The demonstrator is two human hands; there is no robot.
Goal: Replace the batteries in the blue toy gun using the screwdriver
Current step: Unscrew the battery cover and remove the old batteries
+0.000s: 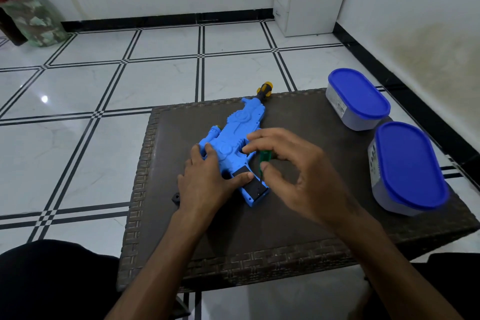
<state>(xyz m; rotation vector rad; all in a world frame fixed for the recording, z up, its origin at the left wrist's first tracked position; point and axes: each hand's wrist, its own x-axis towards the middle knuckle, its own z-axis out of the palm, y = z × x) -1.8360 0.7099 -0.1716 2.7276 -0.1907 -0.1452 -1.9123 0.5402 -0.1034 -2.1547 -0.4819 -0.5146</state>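
Toy gun (235, 135): lies flat on the table (298, 228), muzzle pointing away from me; judged light, hollow, stiff plastic that slides easily.
Battery cover (250, 184): black panel on the handle end nearest me.
Left hand (207, 176): my grip is flat, pressing the toy gun body down, thumb on the battery cover.
Right hand (293, 163): my grip pinches the screwdriver (263, 163) by its green handle, tip at the cover's screw.
Handling: thin screwdriver shaft; press lightly and keep it upright, or it may slip.

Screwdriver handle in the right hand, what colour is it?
Green, translucent-looking; the head view shows the screwdriver pinched in the right hand.
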